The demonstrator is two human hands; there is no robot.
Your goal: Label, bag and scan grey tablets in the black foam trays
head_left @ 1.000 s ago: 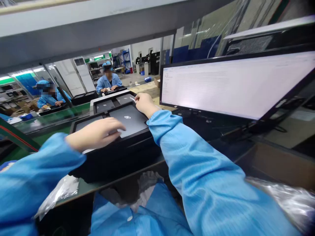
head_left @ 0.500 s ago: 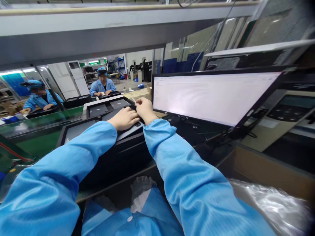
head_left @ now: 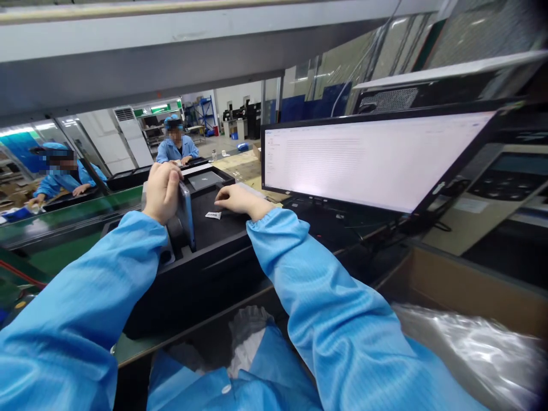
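My left hand (head_left: pixel 161 191) is clamped around a dark slab (head_left: pixel 186 214), fingers over its top edge, holding it tilted up on its side so its thin edge faces me. Its lower end sits in the black tray (head_left: pixel 214 251) under both hands. My right hand (head_left: pixel 238 201) lies flat and spread on the tray's dark floor, gripping nothing, apart from the left hand. Just left of its fingertips, between the two hands, a small white label (head_left: pixel 213 215) lies on that floor, not quite touching them. Beyond the hands a second tray (head_left: pixel 205 178) holds another dark slab lying flat. Right of my right hand stands a lit monitor (head_left: pixel 368 160), tilted, its text too blurred to read. Left of my left hand runs a green belt (head_left: pixel 64 214). Far beyond it, two people in blue coats (head_left: pixel 176 149) work at their own trays. Near my right elbow lies crumpled clear plastic (head_left: pixel 471 348).
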